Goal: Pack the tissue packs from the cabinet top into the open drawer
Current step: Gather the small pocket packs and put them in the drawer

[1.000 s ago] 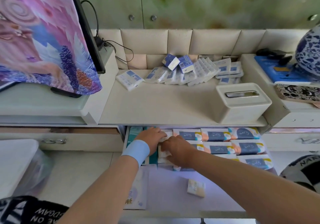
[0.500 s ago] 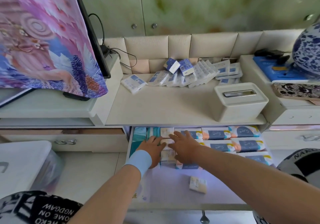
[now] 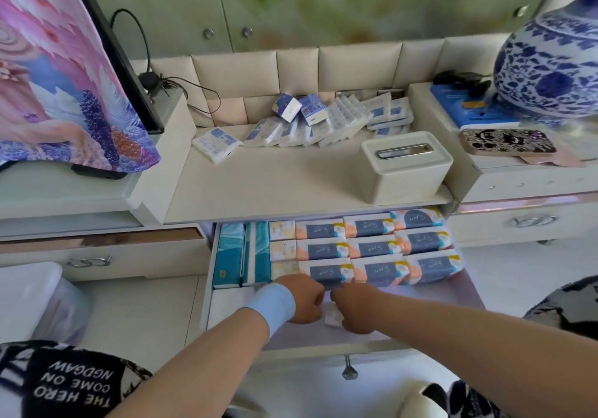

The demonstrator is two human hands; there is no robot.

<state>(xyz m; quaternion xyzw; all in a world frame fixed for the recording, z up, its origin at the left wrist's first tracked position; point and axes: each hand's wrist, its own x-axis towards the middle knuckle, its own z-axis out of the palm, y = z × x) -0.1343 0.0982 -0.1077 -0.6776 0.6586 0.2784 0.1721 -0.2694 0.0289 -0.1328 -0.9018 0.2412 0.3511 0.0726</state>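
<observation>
Orange-navy tissue packs inside drawer

Left hand, right hand — flanking pack.

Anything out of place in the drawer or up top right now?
One small pack lies loose on the drawer floor between the left hand and right hand, outside the neat rows. On the cabinet top, the tissue packs slump in a leaning heap.
</observation>
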